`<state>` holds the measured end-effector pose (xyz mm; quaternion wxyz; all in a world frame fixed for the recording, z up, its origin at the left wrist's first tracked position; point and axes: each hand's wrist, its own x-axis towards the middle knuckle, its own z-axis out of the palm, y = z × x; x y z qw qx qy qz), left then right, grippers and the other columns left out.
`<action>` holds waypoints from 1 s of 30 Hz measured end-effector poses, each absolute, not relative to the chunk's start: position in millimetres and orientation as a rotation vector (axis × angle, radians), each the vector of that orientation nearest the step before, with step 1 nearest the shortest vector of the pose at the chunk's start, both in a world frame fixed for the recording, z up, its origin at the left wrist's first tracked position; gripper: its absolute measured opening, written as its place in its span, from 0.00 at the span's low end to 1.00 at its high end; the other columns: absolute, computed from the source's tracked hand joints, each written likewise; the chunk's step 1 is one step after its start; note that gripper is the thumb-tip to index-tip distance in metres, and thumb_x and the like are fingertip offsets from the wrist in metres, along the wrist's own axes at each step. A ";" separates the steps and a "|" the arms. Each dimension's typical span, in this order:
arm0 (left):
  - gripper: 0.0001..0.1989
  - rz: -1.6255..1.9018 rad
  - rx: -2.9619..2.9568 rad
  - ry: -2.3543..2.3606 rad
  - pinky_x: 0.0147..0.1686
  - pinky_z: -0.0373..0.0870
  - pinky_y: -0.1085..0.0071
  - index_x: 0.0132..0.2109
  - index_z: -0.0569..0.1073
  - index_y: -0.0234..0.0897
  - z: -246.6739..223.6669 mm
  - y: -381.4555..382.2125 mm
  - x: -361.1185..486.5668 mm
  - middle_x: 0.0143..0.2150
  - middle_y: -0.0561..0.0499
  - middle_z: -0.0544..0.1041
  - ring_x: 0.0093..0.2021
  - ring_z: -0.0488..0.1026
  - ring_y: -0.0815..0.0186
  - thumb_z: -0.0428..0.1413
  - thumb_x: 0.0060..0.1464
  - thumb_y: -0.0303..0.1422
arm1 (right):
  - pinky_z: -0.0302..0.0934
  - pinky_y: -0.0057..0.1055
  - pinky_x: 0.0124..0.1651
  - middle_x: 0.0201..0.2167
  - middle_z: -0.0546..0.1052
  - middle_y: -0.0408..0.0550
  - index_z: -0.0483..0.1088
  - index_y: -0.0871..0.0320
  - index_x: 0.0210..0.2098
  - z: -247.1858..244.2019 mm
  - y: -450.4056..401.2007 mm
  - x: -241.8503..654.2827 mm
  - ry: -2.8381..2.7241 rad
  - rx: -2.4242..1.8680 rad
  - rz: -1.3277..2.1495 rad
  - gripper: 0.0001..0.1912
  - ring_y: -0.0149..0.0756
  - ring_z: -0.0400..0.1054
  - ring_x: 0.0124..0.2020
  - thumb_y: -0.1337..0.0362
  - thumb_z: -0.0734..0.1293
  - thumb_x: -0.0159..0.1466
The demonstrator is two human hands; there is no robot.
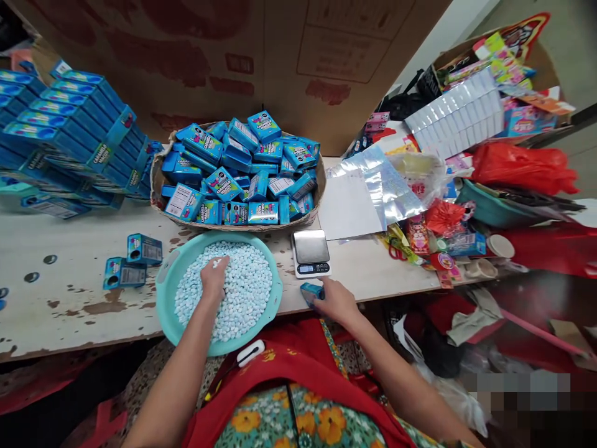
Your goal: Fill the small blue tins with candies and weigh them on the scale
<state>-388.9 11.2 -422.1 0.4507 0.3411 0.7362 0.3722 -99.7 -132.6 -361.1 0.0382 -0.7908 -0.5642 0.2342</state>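
My left hand is in a turquoise plastic basin, its fingers curled round a few small candies at the surface. Pale blue and white candies spread across the basin. At the table's front edge, my right hand grips a small blue candy box by its right end. Just beyond that box sits a small digital kitchen scale with a bare metal plate; its display is lit but too small to read.
Behind the basin, a cut-down carton holds many blue boxes. Two blue boxes lie left of the basin. Tall stacks of boxes stand far left, against a large cardboard carton. Silvery sheets and mixed packaging crowd the right.
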 end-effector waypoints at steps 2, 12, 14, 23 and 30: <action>0.15 0.957 0.728 1.715 0.35 0.68 0.70 0.34 0.72 0.35 -413.9 10.8 -394.6 0.35 0.49 0.74 0.36 0.71 0.63 0.58 0.43 0.42 | 0.61 0.34 0.36 0.36 0.77 0.55 0.69 0.58 0.44 -370.6 -129.9 -112.3 -1.793 -2.396 0.625 0.18 0.46 0.71 0.38 0.58 0.68 0.55; 0.11 1.012 -0.009 1.057 0.18 0.64 0.77 0.39 0.68 0.36 -383.1 12.5 -402.5 0.31 0.49 0.73 0.24 0.71 0.69 0.54 0.50 0.37 | 0.64 0.41 0.43 0.37 0.75 0.48 0.67 0.56 0.42 -388.8 -162.2 -100.5 -1.097 -2.029 0.857 0.24 0.43 0.69 0.37 0.49 0.70 0.52; 0.11 1.033 -0.017 1.026 0.19 0.66 0.76 0.39 0.68 0.36 -384.7 13.4 -400.0 0.32 0.49 0.74 0.26 0.72 0.68 0.54 0.50 0.38 | 0.64 0.38 0.41 0.36 0.75 0.47 0.67 0.57 0.42 -361.8 -149.0 -103.4 -0.957 -1.998 0.795 0.27 0.40 0.69 0.35 0.48 0.73 0.49; 0.10 1.099 0.084 0.900 0.13 0.52 0.80 0.33 0.65 0.37 -316.9 7.3 -385.1 0.25 0.55 0.68 0.18 0.64 0.74 0.56 0.49 0.38 | 0.61 0.37 0.43 0.37 0.75 0.47 0.70 0.55 0.41 -310.3 -65.8 -190.5 -1.531 -1.601 0.765 0.19 0.42 0.67 0.39 0.54 0.73 0.53; 0.12 1.421 0.298 0.961 0.31 0.70 0.71 0.29 0.67 0.34 -287.0 -1.9 -370.0 0.27 0.52 0.71 0.29 0.73 0.67 0.59 0.47 0.39 | 0.60 0.37 0.44 0.38 0.75 0.49 0.71 0.55 0.41 -316.0 -47.7 -234.9 -1.907 -1.578 0.689 0.17 0.44 0.66 0.41 0.58 0.73 0.54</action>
